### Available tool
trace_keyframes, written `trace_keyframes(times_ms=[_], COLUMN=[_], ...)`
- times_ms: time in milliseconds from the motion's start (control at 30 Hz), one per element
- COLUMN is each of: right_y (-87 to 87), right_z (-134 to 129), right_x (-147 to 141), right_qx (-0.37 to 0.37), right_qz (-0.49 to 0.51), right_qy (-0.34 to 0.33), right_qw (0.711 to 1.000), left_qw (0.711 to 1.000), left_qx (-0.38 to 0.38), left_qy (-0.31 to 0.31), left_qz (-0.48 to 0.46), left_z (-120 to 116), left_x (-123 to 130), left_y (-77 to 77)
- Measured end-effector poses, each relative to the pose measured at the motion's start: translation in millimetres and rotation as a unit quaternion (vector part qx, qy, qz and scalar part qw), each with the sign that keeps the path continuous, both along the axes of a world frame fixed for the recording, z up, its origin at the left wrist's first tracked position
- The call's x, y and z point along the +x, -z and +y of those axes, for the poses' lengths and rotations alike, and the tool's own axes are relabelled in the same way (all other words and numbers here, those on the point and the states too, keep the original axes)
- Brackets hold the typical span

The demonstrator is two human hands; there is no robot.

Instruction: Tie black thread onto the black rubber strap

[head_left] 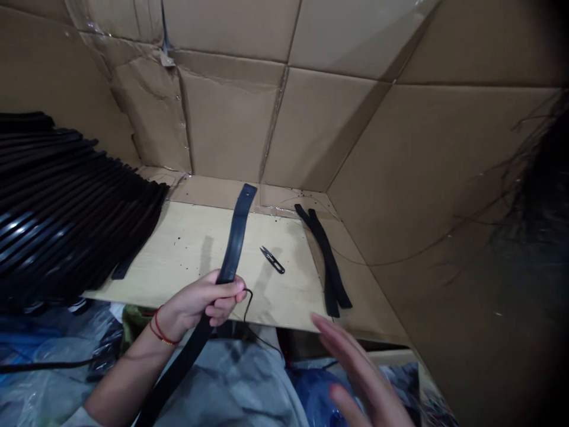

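My left hand [224,296], with a red string bracelet at the wrist, is closed around a long flat black strap [237,237]. The strap's upper end rises above the board and has a small hole or stud. Its lower part runs down toward my lap and out of the frame. A thin dark cord [249,299] loops from beside my left fingertips and trails downward. At the lower right, my right hand [364,379] is held with its fingers apart and nothing in them. Between the hands and farther back, black thread snips [272,260] lie on the pale board [195,237].
Many black straps [75,207] are stacked at the left. Two more black straps [326,261] lie crossed at the right. Cardboard walls [231,118] enclose the back and right side. Dark frayed strands [528,184] hang at the far right. Below the board are plastic bags [57,362].
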State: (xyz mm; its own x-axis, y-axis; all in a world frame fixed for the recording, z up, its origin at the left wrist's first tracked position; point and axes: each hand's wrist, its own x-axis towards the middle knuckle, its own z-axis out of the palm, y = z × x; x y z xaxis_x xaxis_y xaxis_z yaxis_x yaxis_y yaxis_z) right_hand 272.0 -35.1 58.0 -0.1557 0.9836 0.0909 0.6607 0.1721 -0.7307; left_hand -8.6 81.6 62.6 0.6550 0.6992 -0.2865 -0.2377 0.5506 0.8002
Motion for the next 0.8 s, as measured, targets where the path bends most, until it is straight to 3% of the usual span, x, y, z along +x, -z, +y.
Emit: trace_keyframes(times_ms=[133,233,400,500,567,700,800], right_y=[-14.4,-22.4,-32.0,-41.1,-46.5,-52.1,-54.6], right_z=[56.4,83.1,105.8,114.8,118.4,123.5,125.4], right_x=[-84.1,-111.8,-92.9,-78.8,-75.6,-79.5,-85.7], right_qx=[0.060,0.080,0.107,0.057,-0.015,-0.147,-0.101], right_qz=[0.105,0.150,0.086,0.087,0.133,0.211,0.148], right_qy=[-0.087,-0.121,-0.130,-0.157,-0.201,-0.256,-0.240], right_qw=[0.989,0.978,0.982,0.982,0.970,0.932,0.954], left_qw=[0.999,0.999,0.997,0.985,0.983,0.982,0.979], left_qx=[0.026,0.025,-0.045,-0.080,-0.062,0.041,0.059], left_qy=[-0.021,-0.044,-0.020,-0.016,-0.048,-0.158,-0.172], left_qz=[0.011,0.015,-0.067,-0.153,-0.167,-0.096,-0.087], left_z=[-6.9,-12.3,-19.3,-20.2,-20.5,-24.0,-28.5], left_x=[10.6,10.5,-4.5,-10.4,-9.2,-1.0,1.9], left_y=[5.0,8.6,8.6,9.4,10.9,12.0,9.2])
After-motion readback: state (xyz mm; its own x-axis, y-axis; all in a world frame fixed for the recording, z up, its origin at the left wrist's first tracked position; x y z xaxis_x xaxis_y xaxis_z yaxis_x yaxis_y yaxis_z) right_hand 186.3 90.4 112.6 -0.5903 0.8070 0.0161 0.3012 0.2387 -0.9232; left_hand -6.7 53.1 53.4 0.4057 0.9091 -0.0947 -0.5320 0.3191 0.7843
